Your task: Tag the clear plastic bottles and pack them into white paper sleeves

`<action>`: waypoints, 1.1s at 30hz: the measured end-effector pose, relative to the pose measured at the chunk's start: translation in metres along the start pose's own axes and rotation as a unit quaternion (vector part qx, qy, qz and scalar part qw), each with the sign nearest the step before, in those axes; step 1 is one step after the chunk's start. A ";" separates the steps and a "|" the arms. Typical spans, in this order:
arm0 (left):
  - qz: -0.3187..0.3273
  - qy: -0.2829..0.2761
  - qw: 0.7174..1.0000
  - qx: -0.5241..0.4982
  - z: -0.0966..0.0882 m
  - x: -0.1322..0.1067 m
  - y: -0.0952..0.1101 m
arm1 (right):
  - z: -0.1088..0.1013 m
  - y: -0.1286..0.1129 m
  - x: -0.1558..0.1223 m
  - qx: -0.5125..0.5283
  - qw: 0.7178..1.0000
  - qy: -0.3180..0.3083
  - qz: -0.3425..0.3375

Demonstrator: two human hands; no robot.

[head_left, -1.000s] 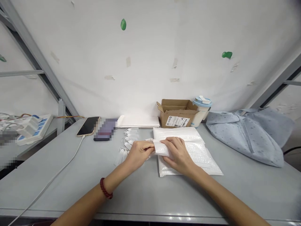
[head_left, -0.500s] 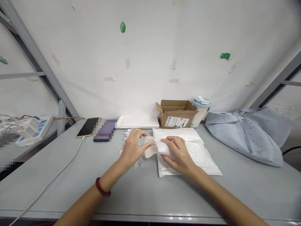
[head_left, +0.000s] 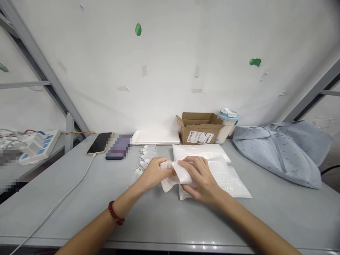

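Observation:
A white bubble mailer [head_left: 183, 173] is held between my two hands, its thin flap hanging at the left end. My left hand [head_left: 156, 172] is closed at that end, with the fingertips partly hidden in the mailer's mouth. My right hand [head_left: 200, 177] is closed around the body of the same mailer, thumb below and fingers on top. Beneath my right hand lie more white bubble mailers [head_left: 236, 184] on the grey table. Beyond my left hand is a row of small white items with loops in clear bags [head_left: 148, 151]; some of them are hidden by the hand.
At the back stand a flat white stack [head_left: 156, 138], an open cardboard box [head_left: 200, 132] and a blue-lidded cup [head_left: 226, 124]. A blue-grey cloth bag [head_left: 276, 152] lies right. A phone [head_left: 99, 143] with a white cable [head_left: 71, 191] and a purple pouch-like item [head_left: 119, 147] lie left.
My left hand has come lower and its fingers have moved into the mailer's mouth. The flap now hangs further down. More of the small bagged items show behind the hand.

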State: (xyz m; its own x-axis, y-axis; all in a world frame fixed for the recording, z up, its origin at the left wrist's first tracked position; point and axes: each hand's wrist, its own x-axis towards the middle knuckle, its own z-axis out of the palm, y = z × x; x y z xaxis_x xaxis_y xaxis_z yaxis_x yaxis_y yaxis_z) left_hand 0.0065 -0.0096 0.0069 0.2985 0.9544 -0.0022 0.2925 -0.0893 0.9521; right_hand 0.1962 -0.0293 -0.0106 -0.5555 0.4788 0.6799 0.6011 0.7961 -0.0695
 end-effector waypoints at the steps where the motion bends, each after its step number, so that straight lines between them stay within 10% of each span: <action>1: 0.003 0.003 1.000 -0.004 0.001 -0.001 0.000 | 0.001 0.000 0.000 -0.006 1.000 -0.003 -0.008; 19: -0.072 -0.015 0.974 -0.214 -0.008 -0.002 0.005 | 0.016 0.000 -0.007 -0.183 0.983 0.011 0.009; 28: -0.040 0.048 0.984 -0.164 -0.011 -0.001 0.007 | 0.012 0.003 -0.004 -0.166 0.985 0.015 -0.054; 33: 0.090 0.046 0.993 0.064 -0.008 -0.002 0.001 | 0.007 0.000 -0.002 -0.167 0.982 0.026 -0.081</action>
State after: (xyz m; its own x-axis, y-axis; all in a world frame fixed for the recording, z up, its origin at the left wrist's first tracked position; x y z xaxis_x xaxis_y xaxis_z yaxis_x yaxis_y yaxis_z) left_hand -0.0016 -0.0088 0.0099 0.2741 0.9413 0.1972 0.3575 -0.2901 0.8877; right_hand 0.1936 -0.0281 -0.0170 -0.6352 0.3290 0.6988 0.6665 0.6907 0.2805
